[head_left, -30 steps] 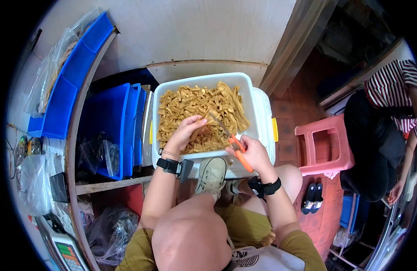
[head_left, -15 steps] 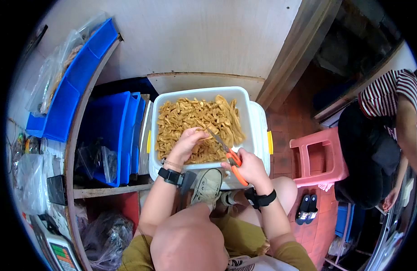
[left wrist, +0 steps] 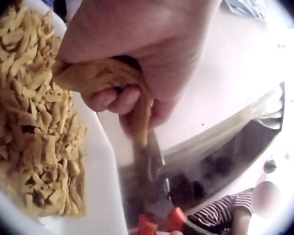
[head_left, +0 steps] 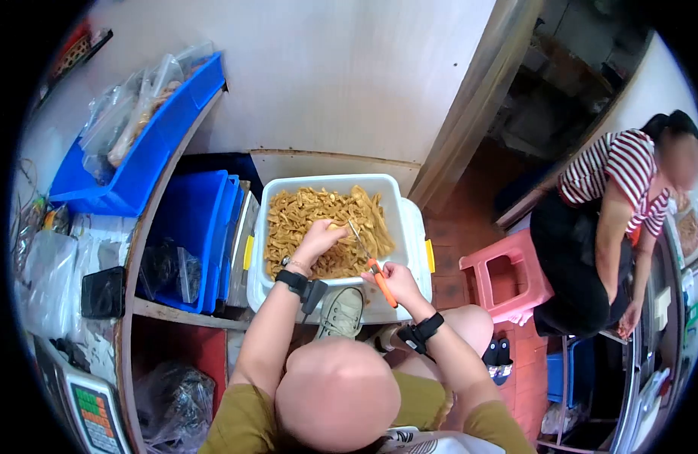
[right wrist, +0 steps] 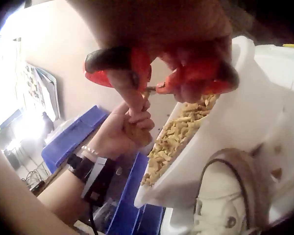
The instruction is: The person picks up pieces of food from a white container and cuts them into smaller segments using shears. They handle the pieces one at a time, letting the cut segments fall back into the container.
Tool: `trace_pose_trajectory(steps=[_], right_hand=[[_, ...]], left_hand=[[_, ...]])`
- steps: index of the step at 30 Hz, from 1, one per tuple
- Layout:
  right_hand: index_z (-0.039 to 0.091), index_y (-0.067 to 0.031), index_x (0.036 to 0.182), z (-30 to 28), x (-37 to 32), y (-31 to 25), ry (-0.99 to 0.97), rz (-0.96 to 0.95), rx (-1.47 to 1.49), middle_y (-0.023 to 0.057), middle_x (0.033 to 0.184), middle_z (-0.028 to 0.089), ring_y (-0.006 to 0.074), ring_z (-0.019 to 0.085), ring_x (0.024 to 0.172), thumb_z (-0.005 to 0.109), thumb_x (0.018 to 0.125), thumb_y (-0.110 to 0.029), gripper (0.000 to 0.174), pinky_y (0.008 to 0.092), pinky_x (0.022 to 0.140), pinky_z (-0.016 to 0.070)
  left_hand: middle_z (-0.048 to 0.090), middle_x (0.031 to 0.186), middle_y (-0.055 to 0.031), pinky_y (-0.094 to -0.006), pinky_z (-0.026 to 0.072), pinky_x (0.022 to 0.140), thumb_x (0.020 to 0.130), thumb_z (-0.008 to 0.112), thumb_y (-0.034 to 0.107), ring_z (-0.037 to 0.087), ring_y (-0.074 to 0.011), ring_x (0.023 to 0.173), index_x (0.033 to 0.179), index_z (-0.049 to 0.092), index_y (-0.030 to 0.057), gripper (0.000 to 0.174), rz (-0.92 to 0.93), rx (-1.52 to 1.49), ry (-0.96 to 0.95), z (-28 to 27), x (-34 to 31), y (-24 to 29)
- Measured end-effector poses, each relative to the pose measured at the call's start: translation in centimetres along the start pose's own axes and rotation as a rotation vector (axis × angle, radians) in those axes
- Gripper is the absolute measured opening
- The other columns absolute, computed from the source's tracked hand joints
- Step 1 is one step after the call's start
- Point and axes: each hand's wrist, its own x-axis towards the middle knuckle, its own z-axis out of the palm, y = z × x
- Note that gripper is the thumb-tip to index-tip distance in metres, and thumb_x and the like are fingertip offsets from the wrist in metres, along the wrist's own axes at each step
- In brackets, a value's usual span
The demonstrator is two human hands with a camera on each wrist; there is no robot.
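My left hand grips a long, wrinkled yellow-brown strip, fingers curled round it and one end sticking out past them. In my right hand is a pair of orange-handled scissors, with fingers through the loops. The blades point away from me toward the left hand, and in the left wrist view they overlap the strip's lower end. Both hands are over the near half of a white plastic tub. A heap of similar cut pieces fills much of it, with longer strips at its right side.
A canvas shoe stands against the tub's near side. Blue bins are on the left shelf, beside a scale. To the right are a pink stool, slippers and a seated person in a striped top.
The head view has shifted, so the tub sits lower and the seated person's head now shows. My left hand still holds the strip and the right the scissors, blades near it.
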Motion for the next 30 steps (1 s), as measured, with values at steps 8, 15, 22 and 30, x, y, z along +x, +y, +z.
trace_pose_trajectory(steps=[8,15,22,30], right_hand=[[0.051,-0.0052,0.057,-3.7,-2.5,-4.4,-0.1,0.076,0.036,0.0051,0.052,0.053,0.0147,0.052,0.048,0.077,0.065,-0.058,0.059,0.0314,0.048,0.0423],[0.05,-0.0087,0.065,-3.1,-2.5,-4.2,-0.21,0.037,0.313,0.0019,0.05,0.05,0.0113,0.05,0.036,0.074,0.07,-0.058,0.055,0.024,0.033,0.0386],[0.049,-0.009,0.065,-3.6,0.8,-1.9,-0.469,0.049,0.47,0.0027,0.052,0.048,0.014,0.052,0.041,0.059,0.083,-0.058,0.053,0.0261,0.039,0.0425],[0.048,-0.0086,0.07,-4.2,3.3,-0.9,-0.469,0.13,0.42,0.0021,0.054,0.048,0.0138,0.054,0.046,0.061,0.081,-0.061,0.055,0.0276,0.041,0.0439]], left_hand=[[0.056,0.075,0.0022,-0.026,0.0369,0.062,0.082,0.064,0.027,0.046,-0.0093,0.07,0.082,0.063,0.006,0.021,-0.021,-0.047,0.03,-0.4,-2.1,2.4],[0.063,0.084,-0.0043,-0.0262,0.0438,0.067,0.081,0.07,0.026,0.055,-0.0113,0.077,0.094,0.066,0.001,0.029,0.04,0.128,-0.007,-1.8,-3.0,6.8],[0.065,0.08,-0.0037,-0.0285,0.0446,0.071,0.076,0.073,0.029,0.056,-0.0127,0.076,0.089,0.07,0.0006,0.031,0.065,0.423,-0.135,-1.0,-0.1,7.1],[0.066,0.086,-0.0028,-0.0263,0.0436,0.073,0.081,0.071,0.027,0.056,-0.0105,0.078,0.096,0.069,0.0018,0.029,-0.151,0.338,-0.349,0.2,4.2,7.2]])
